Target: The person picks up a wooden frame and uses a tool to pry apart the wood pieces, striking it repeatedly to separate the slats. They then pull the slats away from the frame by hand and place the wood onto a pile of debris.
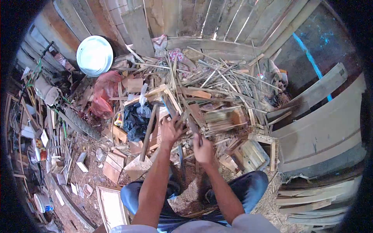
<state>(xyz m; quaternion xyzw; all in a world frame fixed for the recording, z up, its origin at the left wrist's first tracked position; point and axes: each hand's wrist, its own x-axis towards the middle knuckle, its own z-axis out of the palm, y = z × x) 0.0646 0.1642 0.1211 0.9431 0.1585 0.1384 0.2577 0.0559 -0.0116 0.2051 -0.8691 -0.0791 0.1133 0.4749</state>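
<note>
My left hand (170, 131) is closed around a short piece of wood (181, 121) in front of the scrap pile. Just to its right, my right hand (203, 149) grips the lower end of a dark, long, blade-like tool (192, 126), which points up and away from me. The tool's exact kind is not clear. The two hands are close together but apart. Behind the left hand stands a wooden frame (169, 97), and a brown wooden bar (149, 134) leans to the left of that hand.
A heap of thin wood strips (221, 77) lies against the plank wall (178, 19). Around it are a black plastic bag (136, 122), a red plastic bag (104, 95), a white basin (94, 56), a tyre (77, 122) and wooden crates (248, 155). Boards (318, 136) lean at right.
</note>
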